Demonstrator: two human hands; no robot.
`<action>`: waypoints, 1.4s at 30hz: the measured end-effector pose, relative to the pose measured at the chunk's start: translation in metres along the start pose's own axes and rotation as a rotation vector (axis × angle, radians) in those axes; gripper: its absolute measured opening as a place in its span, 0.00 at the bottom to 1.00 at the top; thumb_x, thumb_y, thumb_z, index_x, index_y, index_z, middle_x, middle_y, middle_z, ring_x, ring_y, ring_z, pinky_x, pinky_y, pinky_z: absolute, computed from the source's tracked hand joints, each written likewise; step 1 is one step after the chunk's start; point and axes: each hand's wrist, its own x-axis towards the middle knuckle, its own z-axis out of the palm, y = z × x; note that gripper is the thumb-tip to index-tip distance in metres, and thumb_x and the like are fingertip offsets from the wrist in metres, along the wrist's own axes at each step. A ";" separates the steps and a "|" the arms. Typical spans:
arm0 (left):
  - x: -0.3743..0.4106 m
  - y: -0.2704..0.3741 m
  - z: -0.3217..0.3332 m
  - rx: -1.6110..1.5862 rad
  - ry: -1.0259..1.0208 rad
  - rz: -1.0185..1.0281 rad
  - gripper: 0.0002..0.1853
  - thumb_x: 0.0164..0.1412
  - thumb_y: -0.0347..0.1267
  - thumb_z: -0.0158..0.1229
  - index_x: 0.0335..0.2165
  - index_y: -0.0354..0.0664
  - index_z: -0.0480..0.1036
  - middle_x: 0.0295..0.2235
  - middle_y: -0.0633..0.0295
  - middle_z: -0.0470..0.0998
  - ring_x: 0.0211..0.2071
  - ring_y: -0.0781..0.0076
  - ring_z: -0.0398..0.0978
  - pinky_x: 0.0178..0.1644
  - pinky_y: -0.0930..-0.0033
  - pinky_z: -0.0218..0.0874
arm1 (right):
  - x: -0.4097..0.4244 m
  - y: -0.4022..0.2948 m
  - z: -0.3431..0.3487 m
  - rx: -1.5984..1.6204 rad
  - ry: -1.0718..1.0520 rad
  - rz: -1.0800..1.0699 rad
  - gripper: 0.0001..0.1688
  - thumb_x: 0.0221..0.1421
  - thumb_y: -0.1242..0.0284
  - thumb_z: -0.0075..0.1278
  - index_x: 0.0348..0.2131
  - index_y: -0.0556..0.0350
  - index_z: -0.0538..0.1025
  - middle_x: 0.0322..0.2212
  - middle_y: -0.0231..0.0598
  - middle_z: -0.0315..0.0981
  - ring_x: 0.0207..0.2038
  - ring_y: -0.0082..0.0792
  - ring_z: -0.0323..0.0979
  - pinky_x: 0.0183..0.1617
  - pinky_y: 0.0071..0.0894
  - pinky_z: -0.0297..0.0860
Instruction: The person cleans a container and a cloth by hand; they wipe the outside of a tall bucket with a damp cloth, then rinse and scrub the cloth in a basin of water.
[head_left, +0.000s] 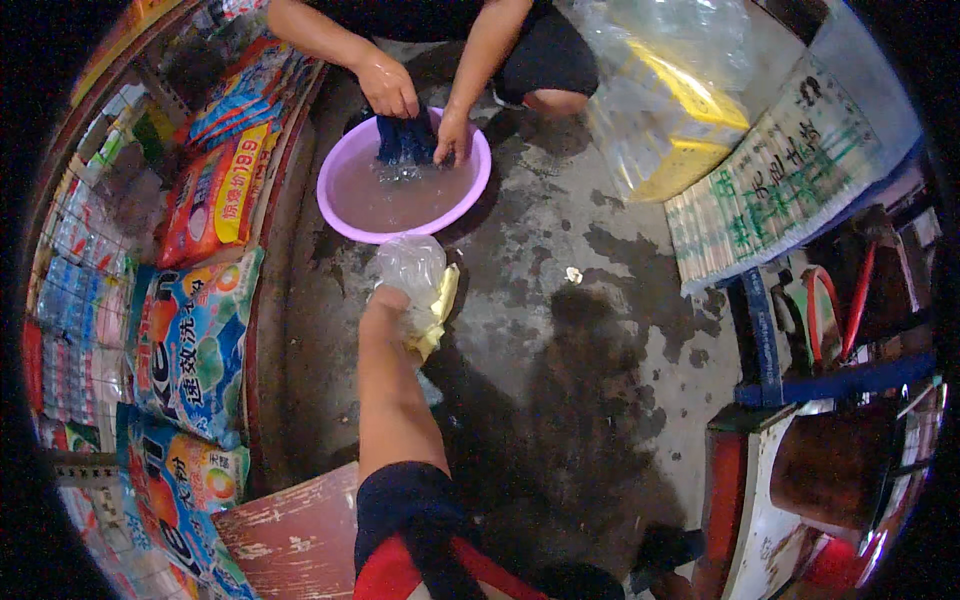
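Note:
My left hand (390, 298), at the end of an arm reaching forward from below, is closed on a clear plastic bag (412, 261). A crumpled pale yellow wrapper or bag (442, 304) shows against its right side. Just beyond the bag stands a round purple plastic basin (328, 206) of cloudy water. Across from me a crouching person holds a dark wet cloth (401, 139) in the basin, one hand (386, 82) gripping its top and the other hand (452, 136) at its right side. My right hand is out of view.
Laundry powder bags (199, 337) and a red packet (214, 195) line the left shelf. A worn reddish board (292, 532) lies below. On the right are plastic-wrapped yellow packs (682, 142), a lettered bundle (772, 172) and a blue metal frame (840, 381). The concrete floor (517, 292) has wet patches.

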 end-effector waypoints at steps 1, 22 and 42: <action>-0.008 0.004 0.008 -0.011 -0.025 0.021 0.18 0.46 0.32 0.50 0.38 0.35 0.69 0.37 0.51 0.71 0.39 0.56 0.68 0.43 0.63 0.59 | -0.007 0.006 0.002 0.005 0.012 -0.005 0.14 0.44 0.73 0.44 0.34 0.57 0.72 0.31 0.51 0.70 0.34 0.50 0.68 0.38 0.41 0.65; -0.307 0.149 0.161 -0.403 -0.429 0.787 0.16 0.51 0.33 0.46 0.39 0.37 0.67 0.35 0.56 0.72 0.33 0.61 0.70 0.36 0.63 0.61 | -0.023 0.168 0.064 0.084 0.547 0.044 0.61 0.30 0.54 0.61 0.57 0.48 0.44 0.56 0.61 0.32 0.57 0.57 0.38 0.58 0.41 0.48; -0.464 0.219 0.298 0.650 -1.321 1.237 0.26 0.47 0.40 0.52 0.44 0.39 0.61 0.39 0.55 0.70 0.38 0.58 0.68 0.40 0.62 0.61 | -0.197 0.170 -0.015 0.244 0.471 0.071 0.23 0.32 0.66 0.49 0.35 0.48 0.71 0.28 0.46 0.71 0.31 0.47 0.70 0.35 0.41 0.67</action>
